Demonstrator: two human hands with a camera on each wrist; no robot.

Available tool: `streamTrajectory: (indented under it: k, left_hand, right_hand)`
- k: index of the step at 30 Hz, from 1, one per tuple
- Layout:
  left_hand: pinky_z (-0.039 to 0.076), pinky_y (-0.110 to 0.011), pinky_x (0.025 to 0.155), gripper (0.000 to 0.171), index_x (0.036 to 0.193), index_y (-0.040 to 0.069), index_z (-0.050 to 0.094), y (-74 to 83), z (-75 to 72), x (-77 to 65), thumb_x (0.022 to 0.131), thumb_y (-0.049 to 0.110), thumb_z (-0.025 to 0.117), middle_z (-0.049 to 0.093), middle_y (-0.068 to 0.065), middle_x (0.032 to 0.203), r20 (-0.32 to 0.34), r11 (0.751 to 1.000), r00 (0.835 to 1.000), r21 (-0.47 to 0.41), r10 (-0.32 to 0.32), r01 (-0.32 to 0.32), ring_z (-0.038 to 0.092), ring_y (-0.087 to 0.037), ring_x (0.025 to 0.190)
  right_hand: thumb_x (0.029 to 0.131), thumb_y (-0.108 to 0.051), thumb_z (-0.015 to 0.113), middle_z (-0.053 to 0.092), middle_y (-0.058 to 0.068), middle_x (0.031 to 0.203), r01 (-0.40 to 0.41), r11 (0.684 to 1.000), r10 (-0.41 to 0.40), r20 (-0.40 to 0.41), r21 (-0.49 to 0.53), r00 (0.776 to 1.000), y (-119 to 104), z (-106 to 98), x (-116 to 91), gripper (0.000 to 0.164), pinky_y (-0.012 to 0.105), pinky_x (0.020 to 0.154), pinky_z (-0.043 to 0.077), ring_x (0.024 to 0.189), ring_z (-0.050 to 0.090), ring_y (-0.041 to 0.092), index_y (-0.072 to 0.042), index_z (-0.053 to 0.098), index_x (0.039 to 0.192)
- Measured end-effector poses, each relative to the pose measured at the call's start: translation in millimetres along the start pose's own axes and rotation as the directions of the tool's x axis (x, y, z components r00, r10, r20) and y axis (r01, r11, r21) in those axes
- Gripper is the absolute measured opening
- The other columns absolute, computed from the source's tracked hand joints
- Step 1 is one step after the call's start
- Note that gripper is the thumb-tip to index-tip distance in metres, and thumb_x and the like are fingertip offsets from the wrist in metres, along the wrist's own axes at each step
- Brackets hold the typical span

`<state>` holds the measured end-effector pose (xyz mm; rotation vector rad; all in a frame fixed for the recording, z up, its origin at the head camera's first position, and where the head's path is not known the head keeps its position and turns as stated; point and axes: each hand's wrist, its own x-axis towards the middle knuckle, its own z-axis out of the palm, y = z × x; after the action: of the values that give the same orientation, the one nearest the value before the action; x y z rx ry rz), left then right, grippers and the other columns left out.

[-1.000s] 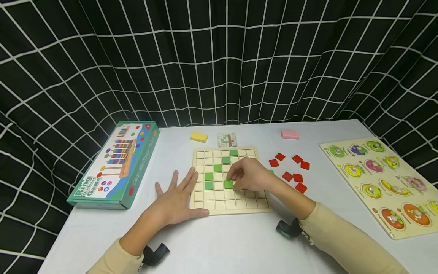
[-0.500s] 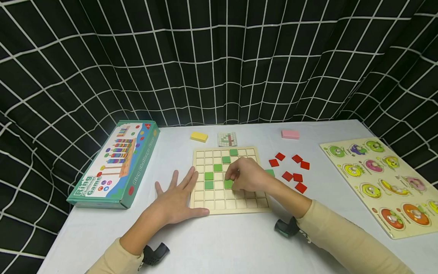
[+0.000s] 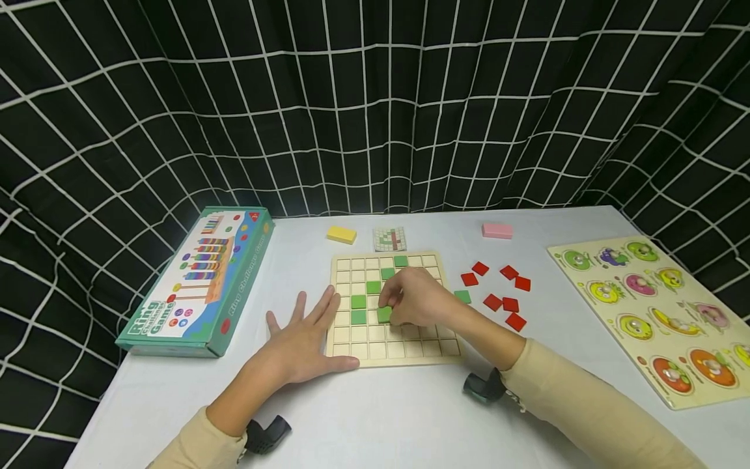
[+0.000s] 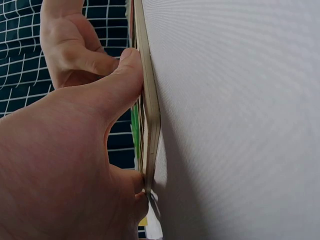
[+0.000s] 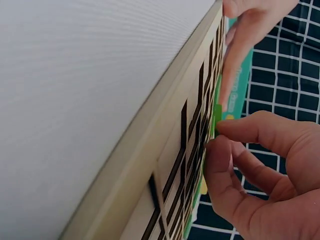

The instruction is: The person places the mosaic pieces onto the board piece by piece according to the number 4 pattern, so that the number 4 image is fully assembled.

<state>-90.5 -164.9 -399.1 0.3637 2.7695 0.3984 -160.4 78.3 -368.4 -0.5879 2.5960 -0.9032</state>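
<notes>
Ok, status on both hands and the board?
Right hand pinching green tile over board. Left hand touching board's edge. Right hand covers part of board; no other obstruction seen.

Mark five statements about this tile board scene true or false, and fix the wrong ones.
1. The right hand pinches a green tile. True.
2. The left hand is balled into a fist. False: its fingers are spread.
3. The red tiles sit on the board. False: they lie on the table.
4. In the head view, the yellow block is left of the pattern card. True.
5. All the green tiles are on the board. False: one lies beside it.
</notes>
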Motion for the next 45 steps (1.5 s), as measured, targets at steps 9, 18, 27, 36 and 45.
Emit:
streamTrajectory:
  k: [9, 18, 27, 36, 45]
  left_hand:
    - [-0.001, -0.091, 0.105, 0.12, 0.169, 0.022, 0.01, 1.4, 1.8, 0.7, 0.081, 0.085, 0.062, -0.003, 0.007, 0.177, 0.007, 1.0, 1.0, 0.005, -0.004, 0.004, -0.003, -0.046, 0.161]
    - [0.0, -0.091, 0.105, 0.119, 0.169, 0.022, 0.01, 3.8, 0.3, 1.4, 0.082, 0.085, 0.061, -0.002, 0.008, 0.177, 0.009, 1.0, 1.0, 0.011, 0.001, -0.001, -0.002, -0.046, 0.161]
    - [0.001, -0.092, 0.105, 0.119, 0.169, 0.022, 0.011, 3.5, 0.0, 1.8, 0.082, 0.085, 0.062, -0.001, 0.007, 0.177, 0.008, 1.0, 1.0, 0.011, 0.0, 0.0, -0.001, -0.046, 0.161]
    - [0.0, -0.092, 0.105, 0.119, 0.169, 0.02, 0.012, 3.1, -0.9, 1.6, 0.082, 0.083, 0.064, -0.001, 0.005, 0.177, 0.004, 1.0, 1.0, 0.001, -0.002, 0.002, -0.002, -0.046, 0.161]
    - [-0.001, -0.092, 0.105, 0.119, 0.169, 0.019, 0.013, 2.7, -0.7, 0.8, 0.082, 0.082, 0.065, 0.001, 0.003, 0.177, -0.002, 1.0, 1.0, 0.004, 0.002, -0.002, -0.002, -0.047, 0.161]
  right_hand:
    - [0.07, 0.006, 0.08, 0.069, -0.004, 0.077, 0.028, 0.999, -0.028, 0.01, -0.038, 1.0, -2, 5, 6, 0.026, 0.026, 0.071, 0.051, 0.077, 0.06, 0.013, -0.012, 0.08, 0.088]
    - [0.07, 0.005, 0.084, 0.069, -0.005, 0.076, 0.044, 0.998, -0.043, 0.017, -0.054, 0.999, -3, 7, 9, 0.025, 0.025, 0.072, 0.052, 0.076, 0.062, 0.011, -0.012, 0.08, 0.087]
    - [0.072, 0.001, 0.086, 0.071, -0.002, 0.083, 0.025, 1.0, -0.024, 0.027, -0.001, 0.999, 2, 2, 4, 0.024, 0.028, 0.071, 0.053, 0.074, 0.062, 0.014, -0.015, 0.079, 0.089]
    - [0.078, 0.0, 0.081, 0.074, 0.001, 0.086, 0.057, 0.994, -0.057, -0.007, 0.092, 0.998, 20, -16, -9, 0.02, 0.031, 0.074, 0.056, 0.076, 0.066, 0.015, -0.01, 0.08, 0.096]
    - [0.08, 0.0, 0.077, 0.074, 0.004, 0.09, -0.001, 0.991, 0.01, -0.072, 0.131, 0.997, 52, -39, -26, 0.022, 0.032, 0.076, 0.054, 0.084, 0.065, 0.018, -0.007, 0.079, 0.101]
